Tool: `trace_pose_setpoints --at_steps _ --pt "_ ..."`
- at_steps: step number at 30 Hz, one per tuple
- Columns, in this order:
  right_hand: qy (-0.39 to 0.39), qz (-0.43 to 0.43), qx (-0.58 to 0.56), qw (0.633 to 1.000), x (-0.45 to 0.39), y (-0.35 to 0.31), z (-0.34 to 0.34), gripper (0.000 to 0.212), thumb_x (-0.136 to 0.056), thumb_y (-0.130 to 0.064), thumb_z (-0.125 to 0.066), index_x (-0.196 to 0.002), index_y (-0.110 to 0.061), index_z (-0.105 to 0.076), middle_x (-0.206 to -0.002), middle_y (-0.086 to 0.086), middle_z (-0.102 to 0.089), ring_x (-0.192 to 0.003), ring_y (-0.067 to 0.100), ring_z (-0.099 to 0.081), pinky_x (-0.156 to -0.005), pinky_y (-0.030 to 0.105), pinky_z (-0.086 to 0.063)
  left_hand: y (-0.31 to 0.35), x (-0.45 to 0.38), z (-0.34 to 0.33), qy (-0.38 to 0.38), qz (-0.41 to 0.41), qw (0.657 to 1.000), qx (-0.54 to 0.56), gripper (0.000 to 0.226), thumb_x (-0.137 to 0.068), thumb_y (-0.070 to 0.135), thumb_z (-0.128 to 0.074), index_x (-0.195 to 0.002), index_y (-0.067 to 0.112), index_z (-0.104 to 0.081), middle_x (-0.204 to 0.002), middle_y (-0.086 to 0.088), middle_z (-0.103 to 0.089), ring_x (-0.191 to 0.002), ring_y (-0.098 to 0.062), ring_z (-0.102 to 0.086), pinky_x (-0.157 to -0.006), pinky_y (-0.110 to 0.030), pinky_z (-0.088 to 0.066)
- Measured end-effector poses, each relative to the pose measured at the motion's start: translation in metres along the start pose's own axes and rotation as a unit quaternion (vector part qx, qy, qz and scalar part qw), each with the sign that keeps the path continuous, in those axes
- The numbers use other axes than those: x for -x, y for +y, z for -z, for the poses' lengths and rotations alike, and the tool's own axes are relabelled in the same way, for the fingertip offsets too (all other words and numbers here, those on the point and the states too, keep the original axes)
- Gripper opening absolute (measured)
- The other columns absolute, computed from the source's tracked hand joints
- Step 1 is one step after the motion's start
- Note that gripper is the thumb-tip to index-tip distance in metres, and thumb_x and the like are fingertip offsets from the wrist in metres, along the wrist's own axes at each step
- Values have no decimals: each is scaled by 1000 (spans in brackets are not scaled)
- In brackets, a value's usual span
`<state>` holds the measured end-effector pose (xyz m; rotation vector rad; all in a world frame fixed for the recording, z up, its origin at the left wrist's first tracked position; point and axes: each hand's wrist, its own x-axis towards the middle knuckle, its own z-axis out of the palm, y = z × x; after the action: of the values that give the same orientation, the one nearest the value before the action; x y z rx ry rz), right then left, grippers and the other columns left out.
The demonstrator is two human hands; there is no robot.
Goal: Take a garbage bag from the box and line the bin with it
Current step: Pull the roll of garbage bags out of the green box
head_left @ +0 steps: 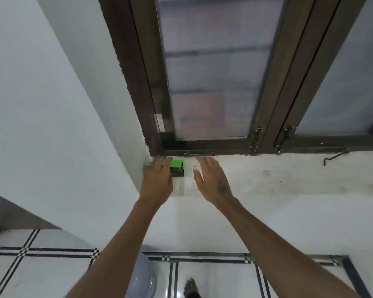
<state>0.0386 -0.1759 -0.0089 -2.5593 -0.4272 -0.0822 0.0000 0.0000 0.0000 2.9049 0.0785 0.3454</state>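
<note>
A green and black box of garbage bags (177,168) lies on the white window ledge (256,179), in the corner by the left wall. My left hand (157,179) is stretched over the box's left part, fingers straight, covering it; whether it touches the box is unclear. My right hand (211,179) hovers open just right of the box, fingers spread, holding nothing. Down at the bottom edge, a grey rounded bin (143,276) shows partly between my forearms on the tiled floor.
A brown-framed window (213,82) with frosted panes rises right behind the ledge, with a metal handle (199,154) and a hooked stay (335,157) at its sill. A white wall (52,125) closes the left side. A bare foot (191,289) stands on the floor.
</note>
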Motion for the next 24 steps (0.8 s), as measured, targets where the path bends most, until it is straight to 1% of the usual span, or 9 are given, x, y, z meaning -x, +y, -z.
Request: trace_pose_setpoints --at_steps 2,6,10,14,15,17,19,21,24 --pt "-5 -10 -27 1000 -16 4 -14 47 -104 -35 -42 -149 -20 -41 -155 4 -44 -143 23 -38 -114 35 -36 -11 -17 -11 -22 1 1000 -3 56 -89 11 -60 -143 17 -45 -149 -9 -47 -139 -28 -41 -112 -43 -41" --pt "-76 -26 -62 995 -37 9 -36 47 -103 -29 -47 -149 -19 -42 -151 3 -45 -138 21 -41 -109 33 -40 -28 -38 -34 -84 -3 996 -19 62 -87 12 -58 -147 14 -41 -154 -10 -40 -146 -31 -30 -119 -46 -28" --pt "-114 -28 -125 985 -54 15 -48 47 -99 -15 -54 -146 -16 -47 -144 5 -50 -127 23 -53 -104 30 -48 -41 -51 -49 -98 -7 995 -28 59 -86 13 -64 -143 13 -48 -134 -13 -57 -130 -34 -48 -116 -48 -31" --pt "-130 -35 -186 973 -63 24 -49 60 -92 -10 -68 -147 -19 -46 -137 -3 -53 -111 14 -57 -81 4 -46 -38 -56 -46 -130 1 991 5 55 -91 24 -64 -143 26 -47 -136 -3 -54 -128 -28 -46 -117 -51 -21" --pt "-135 -39 -204 969 -65 27 -46 64 -90 -10 -70 -148 -23 -46 -134 -7 -52 -108 12 -57 -77 3 -46 -37 -57 -45 -139 0 990 12 55 -92 26 -63 -143 29 -46 -136 -1 -52 -128 -27 -45 -117 -52 -21" --pt "-147 -32 -207 967 -69 35 -40 63 -86 -11 -75 -141 -28 -51 -129 -7 -58 -104 14 -61 -75 7 -49 -34 -58 -44 -145 -6 989 41 55 -91 26 -65 -142 31 -47 -133 0 -52 -124 -27 -47 -111 -50 -32" --pt "-150 -18 -192 970 -70 45 -36 55 -82 -12 -80 -130 -27 -59 -119 -2 -65 -102 16 -64 -80 14 -54 -31 -59 -43 -150 -14 985 81 55 -88 25 -68 -140 31 -49 -127 1 -55 -118 -26 -50 -97 -43 -44" --pt "-139 -30 -209 967 -67 53 -29 49 -79 -12 -83 -121 -24 -62 -110 -1 -68 -96 14 -66 -79 17 -55 -29 -60 -41 -163 -20 980 109 56 -87 27 -70 -139 31 -50 -126 3 -56 -116 -23 -50 -89 -38 -48" --pt "-112 -83 -281 950 -58 65 -17 37 -79 -6 -80 -108 -22 -64 -102 -2 -67 -88 11 -66 -68 15 -53 -23 -66 -34 -166 -28 978 124 58 -85 31 -72 -140 32 -51 -129 5 -55 -118 -20 -48 -90 -36 -46"
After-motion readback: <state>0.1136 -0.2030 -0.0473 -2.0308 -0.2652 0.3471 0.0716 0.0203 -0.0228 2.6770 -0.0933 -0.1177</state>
